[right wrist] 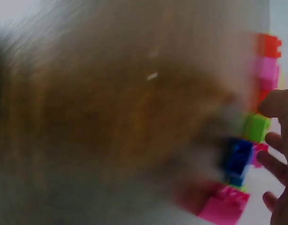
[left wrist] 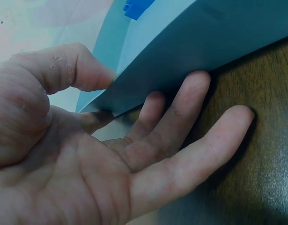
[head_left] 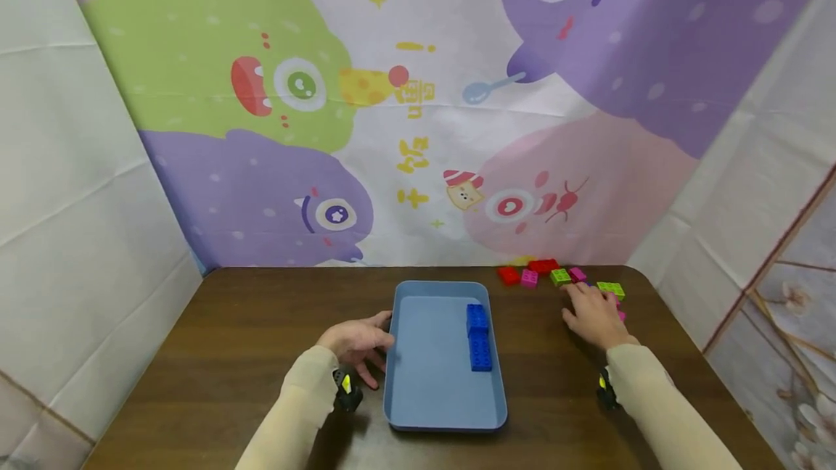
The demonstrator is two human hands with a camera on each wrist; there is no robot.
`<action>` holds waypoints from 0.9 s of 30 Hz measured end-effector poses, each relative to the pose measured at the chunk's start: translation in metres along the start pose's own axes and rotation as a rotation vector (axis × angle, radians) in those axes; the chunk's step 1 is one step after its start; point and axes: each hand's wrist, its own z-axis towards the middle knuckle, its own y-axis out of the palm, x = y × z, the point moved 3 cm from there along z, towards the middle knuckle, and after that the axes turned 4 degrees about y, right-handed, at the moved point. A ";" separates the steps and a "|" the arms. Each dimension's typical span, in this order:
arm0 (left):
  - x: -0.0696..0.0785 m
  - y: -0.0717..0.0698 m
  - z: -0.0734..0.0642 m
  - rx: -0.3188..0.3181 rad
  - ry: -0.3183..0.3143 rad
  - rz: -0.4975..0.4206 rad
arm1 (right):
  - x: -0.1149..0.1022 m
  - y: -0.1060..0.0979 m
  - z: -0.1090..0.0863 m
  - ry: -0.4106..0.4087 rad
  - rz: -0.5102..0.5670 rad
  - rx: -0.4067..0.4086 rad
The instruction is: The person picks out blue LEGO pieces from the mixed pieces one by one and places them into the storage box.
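Observation:
A blue-grey tray (head_left: 424, 397) lies on the table. Two blue toy bricks (head_left: 480, 351) form a line along its right side. My left hand (head_left: 355, 343) is at the tray's left wall, thumb by the rim and the other fingers extended along the outside, as the left wrist view shows. Over at the back right, my right hand (head_left: 594, 316) reaches above loose bricks with its fingers spread, nothing between them. Near its fingertips are a green brick (head_left: 560, 277), a magenta brick (head_left: 578, 275) and a blue brick (right wrist: 238, 158). The hand partly hides some bricks.
More bricks line the table's back edge: a red brick (head_left: 509, 275), a pink brick (head_left: 529, 278) and another red brick (head_left: 543, 266). A second green brick (head_left: 610, 289) sits to the right. A cartoon-print cloth (head_left: 418, 238) hangs behind the wooden table (head_left: 261, 339).

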 end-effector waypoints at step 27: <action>0.003 -0.001 -0.004 0.009 -0.010 -0.013 | 0.016 0.007 -0.007 0.104 0.051 -0.072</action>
